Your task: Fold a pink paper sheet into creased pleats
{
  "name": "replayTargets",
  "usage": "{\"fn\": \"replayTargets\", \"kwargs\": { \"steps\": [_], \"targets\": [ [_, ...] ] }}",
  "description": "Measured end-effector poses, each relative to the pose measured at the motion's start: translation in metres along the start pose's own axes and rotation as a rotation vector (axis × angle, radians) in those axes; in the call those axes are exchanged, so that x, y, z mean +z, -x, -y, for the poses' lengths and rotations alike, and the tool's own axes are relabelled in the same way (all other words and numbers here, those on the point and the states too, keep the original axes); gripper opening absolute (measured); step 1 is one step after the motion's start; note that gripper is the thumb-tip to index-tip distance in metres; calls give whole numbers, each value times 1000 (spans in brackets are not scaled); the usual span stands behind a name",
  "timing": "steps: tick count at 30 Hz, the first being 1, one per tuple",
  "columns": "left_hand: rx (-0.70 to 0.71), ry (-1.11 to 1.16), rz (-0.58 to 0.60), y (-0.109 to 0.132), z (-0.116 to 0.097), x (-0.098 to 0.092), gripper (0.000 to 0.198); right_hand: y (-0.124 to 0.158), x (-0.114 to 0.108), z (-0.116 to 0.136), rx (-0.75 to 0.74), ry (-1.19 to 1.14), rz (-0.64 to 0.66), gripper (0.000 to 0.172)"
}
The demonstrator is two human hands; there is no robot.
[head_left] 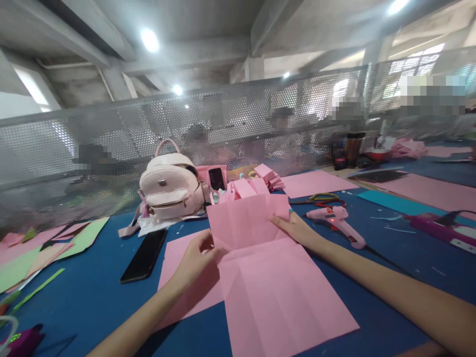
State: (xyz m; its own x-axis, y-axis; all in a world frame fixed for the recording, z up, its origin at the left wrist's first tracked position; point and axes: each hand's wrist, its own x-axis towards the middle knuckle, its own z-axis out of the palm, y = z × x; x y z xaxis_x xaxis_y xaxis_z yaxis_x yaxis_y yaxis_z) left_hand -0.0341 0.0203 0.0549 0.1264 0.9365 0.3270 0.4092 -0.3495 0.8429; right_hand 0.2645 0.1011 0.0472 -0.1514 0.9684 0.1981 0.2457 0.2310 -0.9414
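Note:
A large creased sheet of pink paper [282,297] lies in front of me with its far part folded upward. My right hand [293,229] is closed on the right edge of that raised part, thumb on the near face and fingers behind. At the left edge, by the fold, my left hand [197,258] pinches the same sheet, its fingertips partly hidden. Beneath it, another pink sheet [186,292] rests flat on the blue tabletop [100,297]. Right of my right hand lies a pink glue gun [336,220] with a red light showing.
Beyond the paper stand a white backpack [169,186] and a pile of folded pink strips [269,176]. A black phone [144,255] lies left. Scissors [323,200], a purple power strip [442,230] and a teal sheet [390,202] are right. A perforated metal screen [122,129] borders the table.

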Motion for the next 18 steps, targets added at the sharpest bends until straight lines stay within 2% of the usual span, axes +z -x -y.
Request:
{"fn": "replayTargets", "kwargs": {
  "steps": [4, 9, 12, 15, 18],
  "targets": [
    [-102, 40, 73, 6, -2, 8, 18, 2, 2, 0, -38, 60, 45, 47],
    [-123, 18, 85, 16, 3, 15, 15, 4, 6, -2, -129, 141, 213, 46],
    [-77, -19, 130, 15, 9, 14, 16, 6, 6, -4, -195, 229, 271, 37],
    [7, -91, 168, 11, 13, 9, 29, 7, 1, -5, -281, 319, 344, 20],
    [120, -208, 230, 10, 14, 2, 27, 8, -8, 0, -390, 390, 522, 21]
  ]
}}
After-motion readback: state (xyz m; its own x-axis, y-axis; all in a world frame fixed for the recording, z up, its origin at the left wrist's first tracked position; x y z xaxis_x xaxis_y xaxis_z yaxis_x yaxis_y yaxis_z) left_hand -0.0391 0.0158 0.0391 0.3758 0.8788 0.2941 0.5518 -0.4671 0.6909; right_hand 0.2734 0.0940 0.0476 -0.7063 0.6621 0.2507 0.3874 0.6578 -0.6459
